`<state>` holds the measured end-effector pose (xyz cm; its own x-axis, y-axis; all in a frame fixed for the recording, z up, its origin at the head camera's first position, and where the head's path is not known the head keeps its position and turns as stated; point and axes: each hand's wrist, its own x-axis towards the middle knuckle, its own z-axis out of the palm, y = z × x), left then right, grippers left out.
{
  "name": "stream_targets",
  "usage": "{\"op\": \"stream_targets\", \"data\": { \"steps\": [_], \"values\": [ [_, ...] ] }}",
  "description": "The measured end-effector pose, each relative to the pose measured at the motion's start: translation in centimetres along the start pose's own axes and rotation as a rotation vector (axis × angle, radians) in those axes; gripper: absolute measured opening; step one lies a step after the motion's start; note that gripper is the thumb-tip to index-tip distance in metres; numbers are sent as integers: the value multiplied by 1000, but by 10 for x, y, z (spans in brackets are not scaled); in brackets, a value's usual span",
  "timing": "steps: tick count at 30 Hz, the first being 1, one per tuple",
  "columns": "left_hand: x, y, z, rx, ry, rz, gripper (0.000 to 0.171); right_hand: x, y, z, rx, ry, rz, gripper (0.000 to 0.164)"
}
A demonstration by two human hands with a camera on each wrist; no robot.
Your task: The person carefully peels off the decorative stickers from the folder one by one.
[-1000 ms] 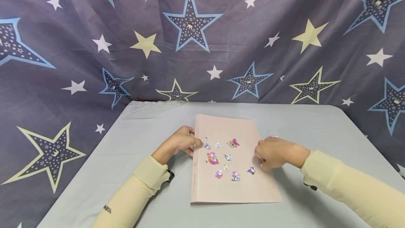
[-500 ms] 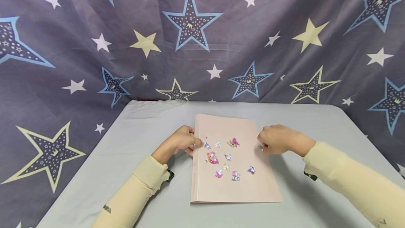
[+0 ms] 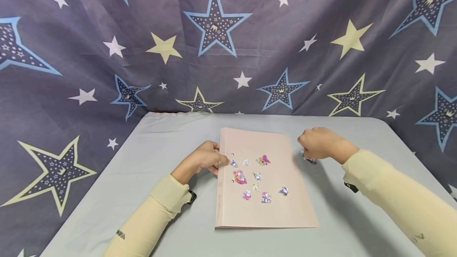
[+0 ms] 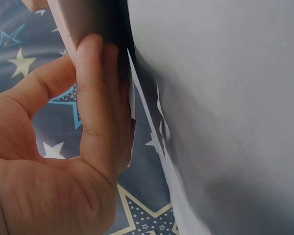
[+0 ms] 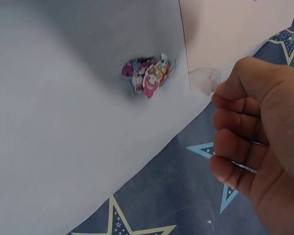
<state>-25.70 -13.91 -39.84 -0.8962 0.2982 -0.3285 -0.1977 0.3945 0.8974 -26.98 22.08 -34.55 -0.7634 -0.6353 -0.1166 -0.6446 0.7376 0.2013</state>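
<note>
Along the left of the table (image 3: 171,233), a left forearm is covered by a cream sleeve (image 3: 153,213). The left edge of a pale pink folder (image 3: 264,219), laid flat near the middle of the table, is grasped by the left hand (image 3: 201,158), the thumb being pressed on the cover and the other fingers held against the spine. Nine shiny stickers are spread over the cover: a small bluish one is placed just beside the left thumb, a large pink one (image 3: 239,177) is set below it, and a purple one (image 3: 283,191) is seen farthest right. Just past the folder's right edge, a pile of stickers (image 5: 149,76) is left on the table, partly hidden in the head view by the right hand (image 3: 323,144). By that hand, a small translucent piece (image 5: 205,81) is pinched between thumb and forefinger, above the table, the other fingers being curled in. Behind everything, a star-patterned cloth (image 3: 214,76) is hung.
</note>
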Motion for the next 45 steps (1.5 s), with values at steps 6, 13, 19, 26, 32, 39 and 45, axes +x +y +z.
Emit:
{"op": "stream_targets", "data": {
  "steps": [6,13,19,26,32,39,45],
  "values": [
    [-1,0,-1,-3,-4,6,38,4,6,-1,-42,9,8,15],
    [-1,0,0,-5,-7,18,38,6,3,5,-105,27,12,14],
    [1,-2,0,-6,-5,16,38,4,0,15,-210,73,-2,18],
    [1,-2,0,-7,-4,13,39,2,-4,22,-235,74,-25,17],
    [1,0,0,-13,-8,10,38,-1,-4,24,-155,47,-32,14],
    [0,0,0,-6,-5,10,38,-2,-2,28,70,21,-22,27],
    [1,0,0,-13,-6,3,38,-3,-2,33,115,29,-43,28]
  ]
}}
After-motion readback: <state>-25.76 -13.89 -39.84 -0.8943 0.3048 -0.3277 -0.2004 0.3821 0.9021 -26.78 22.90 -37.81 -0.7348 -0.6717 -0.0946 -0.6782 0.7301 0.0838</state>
